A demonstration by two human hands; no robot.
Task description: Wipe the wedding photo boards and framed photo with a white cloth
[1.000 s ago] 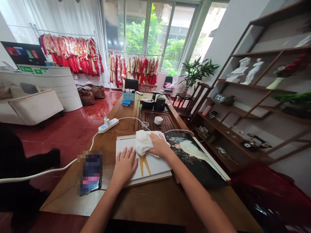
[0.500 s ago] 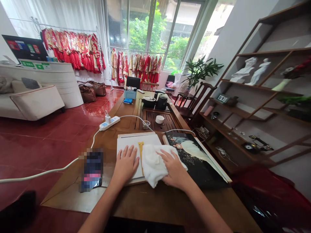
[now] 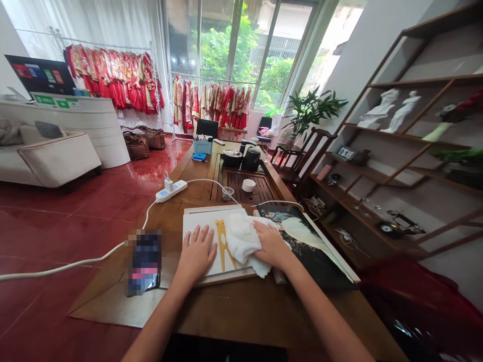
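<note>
My left hand [image 3: 196, 251] lies flat with fingers spread on the left side of a white picture panel [image 3: 202, 221], which shows a yellow cat-like figure [image 3: 222, 246]. My right hand [image 3: 272, 246] is closed over a bunched white cloth [image 3: 241, 236] resting on the panel's right part. Part of the cloth overlaps a dark framed picture [image 3: 313, 251] at the right, which shows a figure in a pale dress. The cloth hides the panel's right edge.
Left of the panel are a phone [image 3: 144, 261], its screen blurred, and a power strip [image 3: 171, 191] with a white cable. Beyond stand a white cup [image 3: 248, 185] on a tea tray [image 3: 264, 196], a black kettle [image 3: 251, 158] and a blue box [image 3: 203, 146]. Wooden shelves [image 3: 409, 133] rise at right.
My right hand and the cloth have moved to the right and slightly away, uncovering more of the yellow figure. My left hand has stayed in place on the panel.
</note>
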